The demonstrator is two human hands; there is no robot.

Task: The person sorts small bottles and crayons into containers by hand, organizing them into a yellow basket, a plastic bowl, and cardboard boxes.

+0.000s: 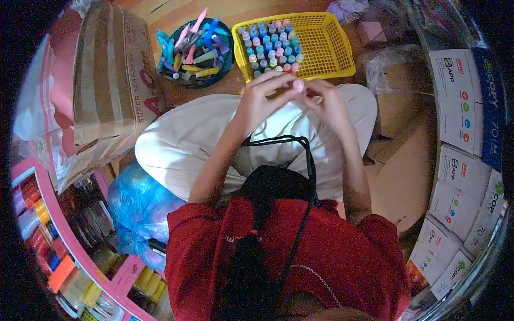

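My hands meet above my lap, in front of the yellow basket. Between my left hand's (265,95) pinched fingertips is a small pink item (298,85) with a rounded end; it looks like a little bottle or its cap. The fingers of my right hand (325,101) are closed against its other side, and whatever they grip there is too small to make out. Just beyond, small bottles (270,45) with blue, teal, pink and clear tops stand in rows in the left part of the yellow basket (326,73).
A dark green round basket (226,64) holds pink, blue, teal and yellow pen-like pieces. On the left are a cardboard box (115,69), a blue plastic bag (136,206) and a pink-framed shelf (120,278). Paper cartons (455,96) are stacked along the right beside brown cardboard (407,176).
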